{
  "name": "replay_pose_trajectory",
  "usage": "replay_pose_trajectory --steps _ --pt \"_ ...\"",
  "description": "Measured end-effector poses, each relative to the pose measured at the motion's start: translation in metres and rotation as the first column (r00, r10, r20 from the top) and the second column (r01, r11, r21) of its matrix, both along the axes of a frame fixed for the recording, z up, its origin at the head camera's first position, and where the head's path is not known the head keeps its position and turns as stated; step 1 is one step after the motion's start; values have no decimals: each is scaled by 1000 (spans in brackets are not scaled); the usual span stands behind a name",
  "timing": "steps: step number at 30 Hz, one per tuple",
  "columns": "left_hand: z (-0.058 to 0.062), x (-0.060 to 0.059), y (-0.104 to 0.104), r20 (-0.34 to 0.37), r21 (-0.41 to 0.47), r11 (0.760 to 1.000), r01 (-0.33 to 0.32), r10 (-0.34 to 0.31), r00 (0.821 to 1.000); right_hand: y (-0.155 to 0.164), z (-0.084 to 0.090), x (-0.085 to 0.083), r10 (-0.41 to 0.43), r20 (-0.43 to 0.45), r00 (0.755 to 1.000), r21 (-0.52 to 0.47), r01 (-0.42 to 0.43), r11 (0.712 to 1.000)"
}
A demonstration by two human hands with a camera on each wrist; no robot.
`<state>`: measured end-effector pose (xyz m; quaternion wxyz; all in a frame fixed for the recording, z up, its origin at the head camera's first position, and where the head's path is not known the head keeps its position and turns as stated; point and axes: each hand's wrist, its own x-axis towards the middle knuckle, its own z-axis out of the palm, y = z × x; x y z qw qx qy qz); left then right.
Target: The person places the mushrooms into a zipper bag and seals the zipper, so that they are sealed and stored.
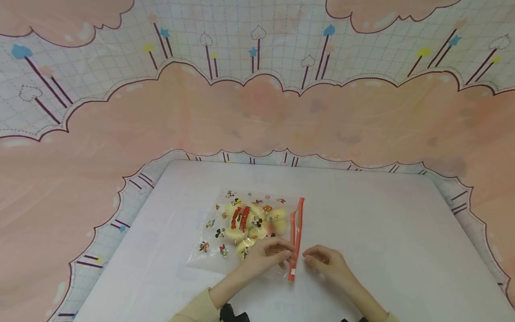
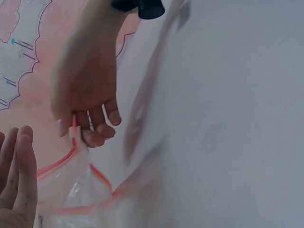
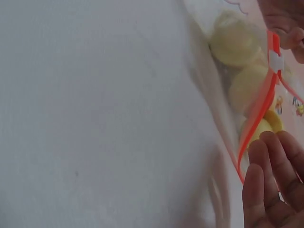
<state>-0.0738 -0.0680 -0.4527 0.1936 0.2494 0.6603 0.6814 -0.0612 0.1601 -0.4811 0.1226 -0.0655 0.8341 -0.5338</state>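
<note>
A clear zip bag (image 1: pixel 237 228) printed with cartoon figures lies flat on the white table (image 1: pixel 382 232). It holds several pale yellow round pieces (image 3: pixel 235 40). Its red zipper strip (image 1: pixel 298 223) runs along the right side, gaping open, and a white slider (image 1: pixel 292 271) sits at the near end. My left hand (image 1: pixel 267 256) rests on the bag's near right corner with straight fingers (image 2: pixel 16 175). My right hand (image 1: pixel 323 261) lies on the table just right of the slider (image 2: pixel 72 132). Its fingers (image 3: pixel 273 185) are loosely extended and hold nothing that I can make out.
A pink and white cloth with cloud shapes (image 1: pixel 257 116) hangs behind and around the table. The table's edges (image 1: pixel 132 232) are in view at left, right and back. Dark wrist straps (image 1: pixel 233 313) show at the bottom.
</note>
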Motion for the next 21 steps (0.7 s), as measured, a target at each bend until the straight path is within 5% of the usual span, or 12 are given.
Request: replay_pose_trajectory --steps 5,13,17,21 --pt "-5 10 1 174 31 996 82 -87 981 -2 0 2 92 50 995 -59 -89 994" --pt "-10 22 0 270 41 972 230 -232 934 -11 0 2 147 105 984 -88 -138 986" --pt "-12 24 -2 288 24 944 328 -321 903 -14 -1 3 166 119 979 -112 -153 982" --pt "-15 28 -4 342 8 906 423 -400 850 -16 -1 4 186 131 974 -139 -168 976"
